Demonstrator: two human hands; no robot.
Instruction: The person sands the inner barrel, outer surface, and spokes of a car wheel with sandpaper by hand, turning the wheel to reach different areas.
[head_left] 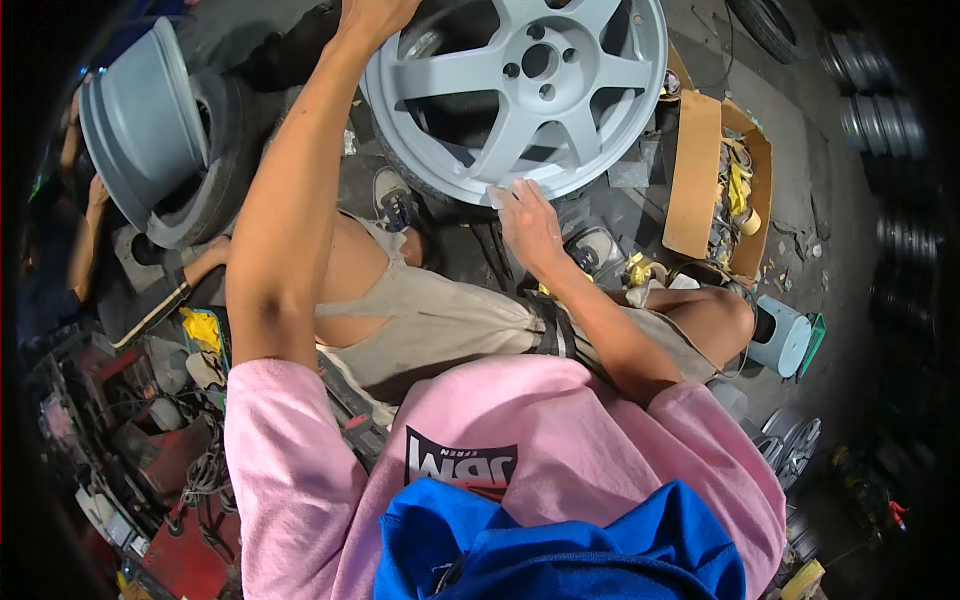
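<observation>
A grey-primed alloy wheel (480, 75) with several spokes lies before me on a dark tire (435, 190). At its near rim is my right hand (533, 228), fingers closed on a small pale sheet (494, 197) that looks like sandpaper. The sheet sits against the rim's lower edge. My left hand (378, 14) reaches to the wheel's upper left edge. The top of the view cuts off its fingers, so I cannot make out their grip.
An open cardboard box (692, 175) with rolls of tape stands at right, near a pale blue container (780, 335). Another person's hand (97, 192) is at a second grey wheel (150, 125) on the left. Tools and a red metal case (195, 550) crowd the lower left.
</observation>
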